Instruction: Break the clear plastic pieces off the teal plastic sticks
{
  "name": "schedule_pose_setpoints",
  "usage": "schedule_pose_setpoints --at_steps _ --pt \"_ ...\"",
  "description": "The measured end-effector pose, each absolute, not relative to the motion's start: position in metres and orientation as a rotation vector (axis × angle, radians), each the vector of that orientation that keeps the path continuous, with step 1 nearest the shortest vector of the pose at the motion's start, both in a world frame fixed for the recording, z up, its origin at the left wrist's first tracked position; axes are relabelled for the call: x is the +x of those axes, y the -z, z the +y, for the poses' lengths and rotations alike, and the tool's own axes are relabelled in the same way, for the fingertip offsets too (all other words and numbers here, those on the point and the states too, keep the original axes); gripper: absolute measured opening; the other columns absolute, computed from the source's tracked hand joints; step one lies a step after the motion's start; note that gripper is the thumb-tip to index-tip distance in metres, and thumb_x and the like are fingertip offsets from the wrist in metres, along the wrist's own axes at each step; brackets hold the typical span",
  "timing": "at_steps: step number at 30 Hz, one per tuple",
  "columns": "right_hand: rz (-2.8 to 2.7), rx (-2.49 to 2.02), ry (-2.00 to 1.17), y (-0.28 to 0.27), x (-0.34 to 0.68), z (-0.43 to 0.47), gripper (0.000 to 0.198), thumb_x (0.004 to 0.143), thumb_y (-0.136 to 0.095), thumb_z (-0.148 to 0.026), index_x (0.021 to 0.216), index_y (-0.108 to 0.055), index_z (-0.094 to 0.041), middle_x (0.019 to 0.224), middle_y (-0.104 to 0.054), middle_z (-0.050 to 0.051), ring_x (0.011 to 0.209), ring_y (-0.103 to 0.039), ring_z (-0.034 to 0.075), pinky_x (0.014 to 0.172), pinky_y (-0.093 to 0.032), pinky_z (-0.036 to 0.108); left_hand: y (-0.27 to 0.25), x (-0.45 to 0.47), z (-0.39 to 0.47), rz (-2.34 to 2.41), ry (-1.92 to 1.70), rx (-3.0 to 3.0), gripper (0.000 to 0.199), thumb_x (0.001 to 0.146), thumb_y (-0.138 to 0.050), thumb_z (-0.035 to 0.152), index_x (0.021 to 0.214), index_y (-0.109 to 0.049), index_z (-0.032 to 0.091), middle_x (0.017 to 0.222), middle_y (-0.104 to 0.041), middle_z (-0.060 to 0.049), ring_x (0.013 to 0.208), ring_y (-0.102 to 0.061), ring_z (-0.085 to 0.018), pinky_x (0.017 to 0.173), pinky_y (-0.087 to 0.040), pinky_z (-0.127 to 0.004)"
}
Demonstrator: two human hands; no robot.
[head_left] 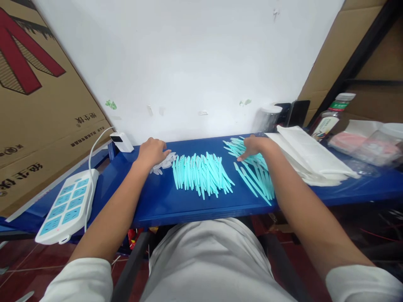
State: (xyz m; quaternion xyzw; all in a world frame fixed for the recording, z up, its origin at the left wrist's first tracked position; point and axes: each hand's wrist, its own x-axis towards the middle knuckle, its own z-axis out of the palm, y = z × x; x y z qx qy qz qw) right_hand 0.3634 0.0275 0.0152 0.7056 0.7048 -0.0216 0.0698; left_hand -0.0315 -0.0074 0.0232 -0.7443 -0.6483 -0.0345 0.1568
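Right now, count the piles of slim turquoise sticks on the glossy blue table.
2. One dense turquoise pile lies centrally on the glossy blue table; a looser turquoise pile lies under and beside the bare right hand, which may hide some sticks.

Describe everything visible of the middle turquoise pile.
The middle pile is many slim turquoise sticks, plastic by their look, greyish near some far ends. They lie overlapping on the blue table, mostly aligned front to back, more slanted toward the right. Neither left hand nor right hand touches it.
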Motion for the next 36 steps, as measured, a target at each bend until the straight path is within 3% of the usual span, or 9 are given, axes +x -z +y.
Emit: schedule_pose_setpoints --at_steps 3,5,11,17,20,24,32,36 --pt "2.0 2.047 0.149 -0.022 0.357 0.025 0.082 0.08 -0.079 -0.063 0.143 -0.063 -0.012 0.155 -0.049 0.026 0.119 -0.066 0.041 0.091 -0.056 0.047 -0.022 -0.028 -0.008 -1.829 0.123 -2.146 0.038 0.096 -0.058 0.048 0.109 -0.078 0.019 0.106 -0.075 -0.016 0.113 -0.063 -0.037 0.083 -0.052 -0.041" --pt "2.04 2.022 0.137 -0.025 0.355 0.022 0.069 0.087 -0.075 -0.055 0.141 -0.064 -0.012 0.15 -0.056 0.024 0.12 -0.066 0.039 0.093 -0.056 0.045 -0.021 -0.026 -0.009 -1.808 0.146 -2.163 0.038 0.096 -0.057 0.048 0.11 -0.078 0.02 0.106 -0.075 -0.015 0.112 -0.063 -0.036 0.083 -0.052 -0.04" --pt "2.198 2.023 0.167 -0.021 0.36 0.021 0.064 0.093 -0.071 -0.038 0.149 -0.054 -0.01 0.147 -0.06 0.024 0.129 -0.063 0.038 0.097 -0.054 0.042 -0.022 -0.02 -0.011 -1.759 0.2 -2.234 0.038 0.096 -0.056 0.047 0.108 -0.079 0.019 0.106 -0.075 -0.015 0.111 -0.063 -0.036 0.085 -0.052 -0.042" --pt "2.232 1.978 0.183 -0.017 0.362 0.028 0.038 0.101 -0.057 -0.034 0.128 -0.068 -0.009 0.138 -0.065 0.026 0.123 -0.065 0.038 0.093 -0.053 0.041 -0.023 -0.015 -0.014 -1.717 0.243 -2.279 0.034 0.096 -0.057 0.045 0.103 -0.079 0.02 0.105 -0.076 -0.014 0.11 -0.064 -0.034 0.082 -0.052 -0.04" --pt "2.243 1.991 0.18 -0.015 0.364 0.033 0.038 0.105 -0.047 -0.032 0.124 -0.067 -0.005 0.132 -0.066 0.028 0.119 -0.067 0.037 0.091 -0.052 0.041 -0.022 -0.014 -0.014 -1.701 0.289 -2.298 0.032 0.096 -0.058 0.044 0.101 -0.079 0.02 0.104 -0.076 -0.014 0.109 -0.064 -0.034 0.081 -0.052 -0.039" --pt "2.311 2.107 0.074 -0.012 0.371 0.04 0.039 0.105 -0.042 -0.026 0.133 -0.057 -0.001 0.134 -0.06 0.032 0.115 -0.067 0.035 0.09 -0.051 0.04 -0.02 -0.014 -0.013 -1.689 0.344 -2.322 0.031 0.096 -0.058 0.043 0.1 -0.078 0.02 0.103 -0.076 -0.013 0.106 -0.065 -0.034 0.079 -0.051 -0.039" --pt "2.562 2.288 -0.165 -0.017 0.373 0.039 0.038 0.107 -0.032 -0.029 0.129 -0.052 -0.005 0.118 -0.066 0.029 0.109 -0.064 0.039 0.084 -0.046 0.041 -0.017 -0.013 -0.01 -1.627 0.426 -2.329 0.032 0.098 -0.054 0.043 0.1 -0.077 0.021 0.106 -0.078 -0.011 0.105 -0.066 -0.032 0.079 -0.051 -0.04" --pt "2.726 2.286 -0.075 -0.028 0.364 0.03 0.04 0.109 -0.027 -0.038 0.122 -0.052 -0.011 0.108 -0.069 0.024 0.094 -0.064 0.034 0.078 -0.044 0.038 -0.016 -0.008 -0.011 -1.583 0.594 -2.41 0.035 0.1 -0.053 0.046 0.104 -0.076 0.021 0.105 -0.078 -0.01 0.101 -0.068 -0.03 0.082 -0.051 -0.04"
